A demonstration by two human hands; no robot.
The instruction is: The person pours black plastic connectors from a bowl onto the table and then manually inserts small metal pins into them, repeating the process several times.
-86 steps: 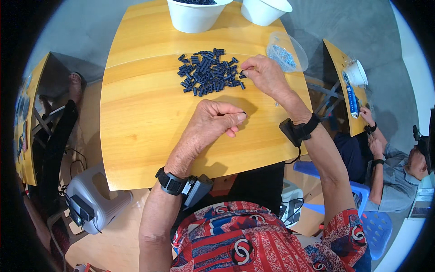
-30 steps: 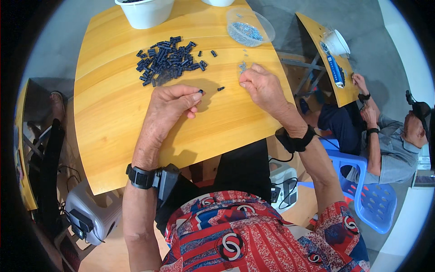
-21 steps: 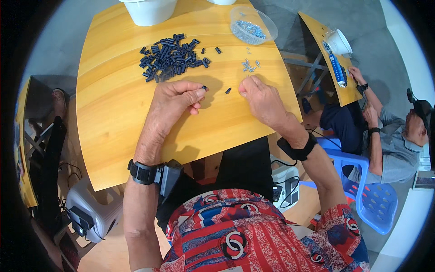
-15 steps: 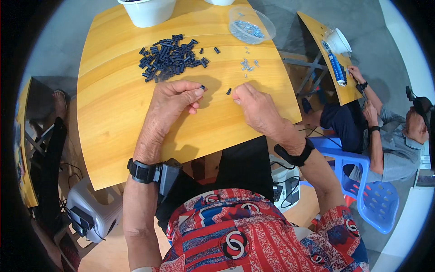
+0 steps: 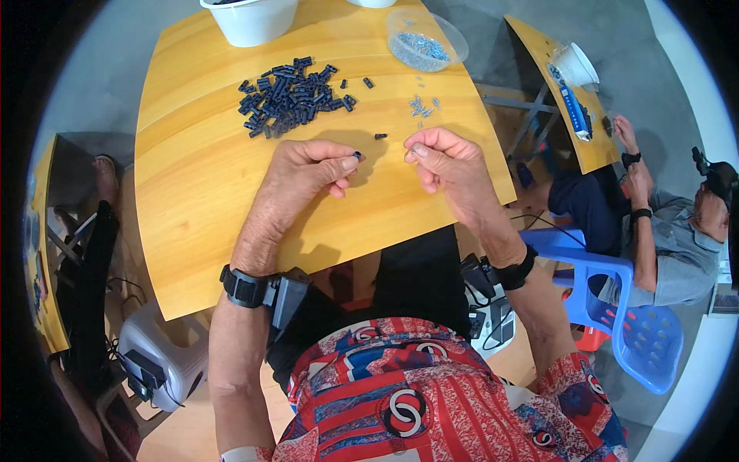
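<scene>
My left hand (image 5: 315, 173) pinches a small black plastic piece (image 5: 357, 155) between thumb and fingertips, just above the table. To its right, my right hand (image 5: 450, 165) is closed in a pinch at about the same height. Something tiny shows at its fingertips, too small to make out. Between and slightly beyond the hands, a loose black plastic piece (image 5: 380, 136) lies on the wooden table (image 5: 208, 192). A heap of similar black pieces (image 5: 289, 96) sits past my left hand. Small silvery metal pieces (image 5: 420, 106) lie scattered beyond my right hand.
At the far side stand a white tub (image 5: 250, 21) and a clear round container (image 5: 427, 46) of silvery pieces. On the right, another person (image 5: 662, 239) sits at a second table (image 5: 596, 150) by a blue plastic chair (image 5: 647, 339). A grey stool (image 5: 165, 358) stands lower left.
My right hand has turned, its thumb now facing up, and has moved away from the loose black piece. That piece now lies farther off and turned. My left hand keeps its pinch.
</scene>
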